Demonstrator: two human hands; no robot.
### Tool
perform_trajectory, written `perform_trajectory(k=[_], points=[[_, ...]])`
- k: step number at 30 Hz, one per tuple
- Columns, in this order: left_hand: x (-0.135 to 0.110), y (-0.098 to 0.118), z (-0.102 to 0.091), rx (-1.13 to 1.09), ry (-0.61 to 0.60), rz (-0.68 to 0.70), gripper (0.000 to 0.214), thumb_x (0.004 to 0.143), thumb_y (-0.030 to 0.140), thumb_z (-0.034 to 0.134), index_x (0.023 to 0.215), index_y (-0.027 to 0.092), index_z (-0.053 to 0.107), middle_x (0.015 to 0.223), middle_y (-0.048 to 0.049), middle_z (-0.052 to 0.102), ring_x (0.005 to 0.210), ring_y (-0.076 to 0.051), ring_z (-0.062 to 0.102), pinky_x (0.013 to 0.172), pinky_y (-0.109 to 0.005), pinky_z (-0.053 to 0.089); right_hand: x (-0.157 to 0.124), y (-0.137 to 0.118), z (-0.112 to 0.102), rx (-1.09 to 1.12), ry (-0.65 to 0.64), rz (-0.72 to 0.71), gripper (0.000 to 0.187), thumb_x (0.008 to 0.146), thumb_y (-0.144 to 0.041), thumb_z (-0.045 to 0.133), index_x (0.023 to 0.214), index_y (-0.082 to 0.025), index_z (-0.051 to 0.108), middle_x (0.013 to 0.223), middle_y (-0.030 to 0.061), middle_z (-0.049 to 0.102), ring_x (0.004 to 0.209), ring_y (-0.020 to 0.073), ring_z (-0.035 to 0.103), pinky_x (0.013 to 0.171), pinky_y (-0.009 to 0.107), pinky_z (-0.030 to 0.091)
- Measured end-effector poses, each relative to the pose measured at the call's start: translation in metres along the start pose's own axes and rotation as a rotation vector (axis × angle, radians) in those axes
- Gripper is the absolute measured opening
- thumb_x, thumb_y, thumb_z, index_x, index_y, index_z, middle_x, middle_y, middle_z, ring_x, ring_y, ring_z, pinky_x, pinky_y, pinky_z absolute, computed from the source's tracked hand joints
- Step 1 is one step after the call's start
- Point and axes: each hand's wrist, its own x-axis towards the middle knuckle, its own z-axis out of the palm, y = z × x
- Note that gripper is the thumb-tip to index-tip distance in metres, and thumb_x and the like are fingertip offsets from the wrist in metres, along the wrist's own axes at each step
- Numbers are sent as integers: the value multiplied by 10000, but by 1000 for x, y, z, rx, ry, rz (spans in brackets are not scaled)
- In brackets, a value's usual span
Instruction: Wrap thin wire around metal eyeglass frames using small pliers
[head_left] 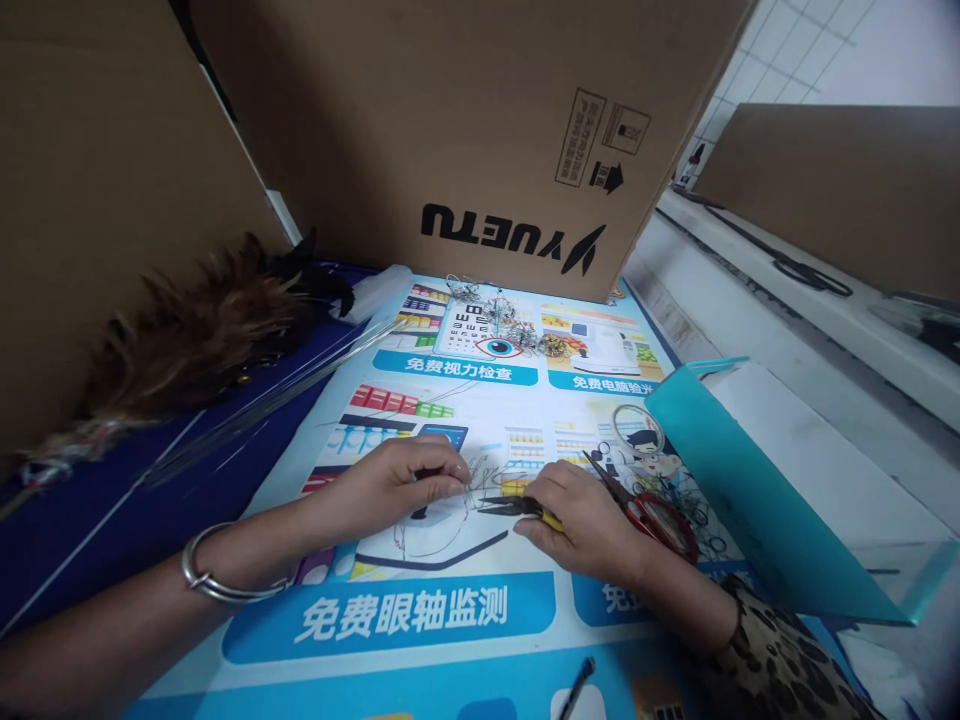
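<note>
My left hand (409, 478), with a silver bangle at its wrist, pinches thin bent wire (486, 475) between thumb and fingertips. My right hand (581, 515) is closed around yellow-handled needle-nose pliers (508, 506). Their dark jaws point left and lie close to the wire; whether they touch it I cannot tell. Just right of that hand are red-handled scissors (664, 525), partly hidden by the hand. Loose wire pieces (697, 508) and a wire coil (637, 430) lie beyond the scissors. Both hands are low over a printed poster sheet (405, 610).
Tangled wire pieces (517, 325) lie at the back of the sheet, before a large cardboard box (375, 120). Long straight wires (285, 395) and a brown feather duster (187, 330) are at left. A teal open box (780, 500) stands at right; a dark thin tool (577, 688) is near the front.
</note>
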Motion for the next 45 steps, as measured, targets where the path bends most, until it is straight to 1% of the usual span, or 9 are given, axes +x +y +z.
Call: perform_trajectory(k=[10,15,21,24,26,30,36,41,45], points=[[-7,1,4,35,90,-95,188,831,318,514,925,211,636,886,-17,656,820,-165,593,696,-243,469,0,-18,-1,-94,-95,-37,301,781,-441,575,917,-173,557,941,90,538,907,235,430,776,366,337],[-9,7,8,45,112,-77,177,826,308,521,925,215,634,926,-24,654,867,-179,586,739,-264,464,-2,-18,-3,-38,-51,-52,337,756,-450,601,952,-179,561,944,89,547,930,244,429,809,389,322],[-13,21,19,95,99,-35,172,826,270,520,959,204,608,834,-23,627,757,-151,570,665,-245,440,0,-25,3,281,114,19,261,822,-388,538,977,-179,546,864,58,585,838,191,497,731,309,378],[-13,27,25,79,93,-15,165,822,235,518,969,211,588,828,-15,614,743,-142,558,665,-244,430,5,-32,5,444,115,73,260,823,-366,541,1008,-184,532,794,17,588,723,142,520,639,245,394],[-13,29,27,40,93,-38,174,821,239,520,985,209,570,795,-7,598,717,-137,547,648,-243,427,9,-36,6,507,136,85,168,855,-327,496,915,-182,558,790,9,584,714,122,520,637,225,393],[-15,29,26,-142,87,-116,257,814,255,534,1064,203,507,764,7,560,698,-131,529,631,-243,432,13,-36,7,657,176,154,220,891,-309,419,779,-174,551,724,-6,538,689,105,495,631,209,388],[-18,23,29,-322,107,-171,272,818,266,529,1076,195,483,783,8,549,676,-120,516,605,-236,430,11,-36,11,943,126,201,177,851,-339,472,902,-176,518,727,-13,500,632,92,459,569,198,389],[-15,23,34,-250,122,-172,258,807,278,549,1048,190,524,747,10,547,673,-126,507,605,-239,415,13,-41,11,911,167,145,151,820,-297,525,914,-179,537,741,-12,519,652,95,477,595,203,396],[-14,24,34,-412,89,-196,260,813,307,542,1039,182,519,750,0,558,661,-127,511,582,-230,416,14,-38,13,928,196,199,155,865,-296,468,809,-175,547,673,-18,525,638,92,498,604,204,398]])
